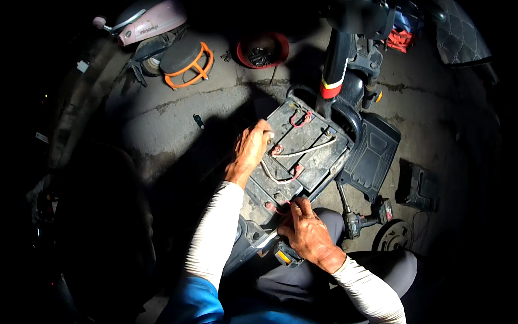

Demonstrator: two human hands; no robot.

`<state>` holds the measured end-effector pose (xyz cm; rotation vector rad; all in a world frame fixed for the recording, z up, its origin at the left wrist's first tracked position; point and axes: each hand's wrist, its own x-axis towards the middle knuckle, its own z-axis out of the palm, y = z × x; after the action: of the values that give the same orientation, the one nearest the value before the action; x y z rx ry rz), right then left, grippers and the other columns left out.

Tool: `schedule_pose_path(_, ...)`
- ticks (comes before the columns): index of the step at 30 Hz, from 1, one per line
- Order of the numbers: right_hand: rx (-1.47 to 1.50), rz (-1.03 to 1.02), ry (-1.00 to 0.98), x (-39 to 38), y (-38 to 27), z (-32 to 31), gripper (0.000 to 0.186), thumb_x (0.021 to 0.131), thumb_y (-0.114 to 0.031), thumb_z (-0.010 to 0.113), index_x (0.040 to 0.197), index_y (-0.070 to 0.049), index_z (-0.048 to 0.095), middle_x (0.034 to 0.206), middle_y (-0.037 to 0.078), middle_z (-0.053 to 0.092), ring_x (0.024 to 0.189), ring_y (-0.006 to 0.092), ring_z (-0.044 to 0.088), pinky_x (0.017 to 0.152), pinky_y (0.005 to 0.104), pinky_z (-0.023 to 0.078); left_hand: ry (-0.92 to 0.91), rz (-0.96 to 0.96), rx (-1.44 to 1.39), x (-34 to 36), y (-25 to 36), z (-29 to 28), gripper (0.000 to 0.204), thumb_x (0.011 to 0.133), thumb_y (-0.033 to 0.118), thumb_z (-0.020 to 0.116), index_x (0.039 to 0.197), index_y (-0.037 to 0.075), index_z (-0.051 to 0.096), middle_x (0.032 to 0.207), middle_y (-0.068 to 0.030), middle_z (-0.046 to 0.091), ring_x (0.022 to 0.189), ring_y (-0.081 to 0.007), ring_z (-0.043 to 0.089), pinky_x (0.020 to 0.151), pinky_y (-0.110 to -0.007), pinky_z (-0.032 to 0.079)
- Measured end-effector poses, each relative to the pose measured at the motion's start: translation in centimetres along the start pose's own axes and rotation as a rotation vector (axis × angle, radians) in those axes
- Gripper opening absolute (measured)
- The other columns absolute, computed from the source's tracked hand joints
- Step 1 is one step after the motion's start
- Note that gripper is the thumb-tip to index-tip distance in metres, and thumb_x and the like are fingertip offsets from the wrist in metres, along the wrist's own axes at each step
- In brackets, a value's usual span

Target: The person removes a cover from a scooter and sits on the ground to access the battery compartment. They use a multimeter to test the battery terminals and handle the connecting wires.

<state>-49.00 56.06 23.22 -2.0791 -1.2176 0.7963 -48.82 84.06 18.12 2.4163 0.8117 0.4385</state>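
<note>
Several dark, dusty batteries (318,170) sit side by side in the floor compartment of an electric scooter. Pale cables (305,151) and short red-ended leads link their terminals. My left hand (251,148) rests at the left edge of the batteries, fingers curled in by a terminal; what they pinch is hidden. At the near end, my right hand (313,232) has its fingers closed beside a red wire (278,209). Whether it grips that wire or something else, I cannot tell. A black device with a yellow patch (288,255) lies just under my right hand.
Right of the scooter's stem (333,70) lies a black plastic cover (372,154). A cordless impact driver (364,218) and a round wheel-like disc (394,236) are on the floor nearby. Farther off stand a red bowl of dark parts (283,51) and an orange-framed seat (189,65).
</note>
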Motion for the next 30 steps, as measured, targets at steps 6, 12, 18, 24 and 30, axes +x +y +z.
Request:
schedule_pose_path(6,-0.020,0.021,0.004,-0.1,0.1,-0.2,0.064,0.087,-0.022,0.077,0.138,0.005,0.050,0.140,0.023,0.046,0.120,0.0460,0.059,0.097,0.0488,0.053,-0.056,-0.056,-0.053,0.3,0.4,0.2,0.015,0.093,0.019,0.072,0.100,0.006,0.068,0.092,-0.0205,0.073,0.090,-0.0440,0.071,0.076,-0.050,0.054)
schedule_pose_path(12,-0.036,0.001,0.001,0.0,0.1,0.2,0.069,0.087,-0.026,0.079,0.139,0.007,0.049,0.142,0.020,0.047,0.121,0.0440,0.058,0.100,0.0472,0.052,-0.171,-0.013,-0.074,0.0,0.3,-1.5,0.013,0.096,0.015,0.065,0.104,0.006,0.068,0.097,-0.0219,0.072,0.095,-0.0445,0.070,0.078,-0.051,0.054)
schedule_pose_path(18,-0.008,0.017,-0.021,-0.1,0.3,0.2,0.067,0.085,-0.022,0.081,0.138,0.004,0.049,0.141,0.020,0.048,0.121,0.0444,0.058,0.097,0.0477,0.052,-0.137,-0.067,-0.129,0.2,0.5,-0.7,0.012,0.092,0.012,0.065,0.101,0.005,0.068,0.096,-0.0213,0.072,0.095,-0.0437,0.070,0.079,-0.050,0.054)
schedule_pose_path(24,-0.105,-0.017,-0.040,0.1,-0.3,0.3,0.067,0.086,-0.027,0.080,0.137,0.005,0.051,0.141,0.023,0.049,0.117,0.0450,0.061,0.094,0.0488,0.054,-0.085,-0.088,-0.052,-1.0,-0.3,-0.4,0.015,0.094,0.018,0.064,0.099,0.004,0.067,0.105,-0.0224,0.071,0.106,-0.0428,0.068,0.086,-0.051,0.053)
schedule_pose_path(30,-0.280,-0.023,-0.035,0.2,-1.2,-0.1,0.059,0.089,-0.034,0.075,0.130,0.004,0.057,0.137,0.022,0.054,0.111,0.0428,0.066,0.089,0.0487,0.057,0.033,0.039,0.078,-2.4,-0.4,-0.1,0.016,0.097,0.020,0.065,0.104,0.006,0.066,0.117,-0.0208,0.068,0.115,-0.0409,0.065,0.094,-0.050,0.052)
